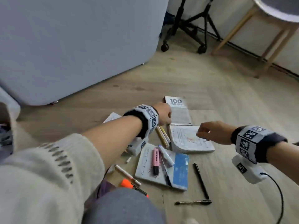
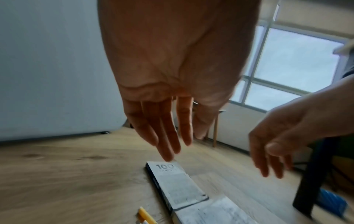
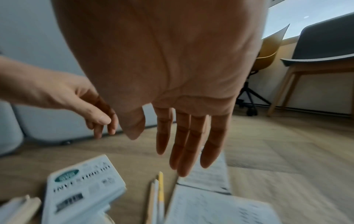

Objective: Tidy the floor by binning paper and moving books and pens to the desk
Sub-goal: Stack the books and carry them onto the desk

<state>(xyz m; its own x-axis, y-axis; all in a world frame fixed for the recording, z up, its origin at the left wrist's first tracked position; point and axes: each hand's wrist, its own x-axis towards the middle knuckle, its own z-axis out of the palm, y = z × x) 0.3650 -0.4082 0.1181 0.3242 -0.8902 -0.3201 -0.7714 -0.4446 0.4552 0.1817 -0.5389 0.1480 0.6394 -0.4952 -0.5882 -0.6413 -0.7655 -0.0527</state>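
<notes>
Nearest to us, two black pens (image 1: 200, 181) lie on the wooden floor (image 1: 226, 101), beside a book (image 1: 161, 165) that carries a pink highlighter (image 1: 156, 160). Further, our right hand (image 1: 212, 132) hangs over an open notebook (image 1: 191, 139), fingers loose, holding nothing. Our left hand (image 1: 162, 113) hovers with straight fingers, also holding nothing, over the "100" book (image 1: 179, 110), the farthest one.

Wheeled black stand (image 1: 187, 25) (by the wall) beside wooden-legged chair (image 1: 265, 29).
</notes>
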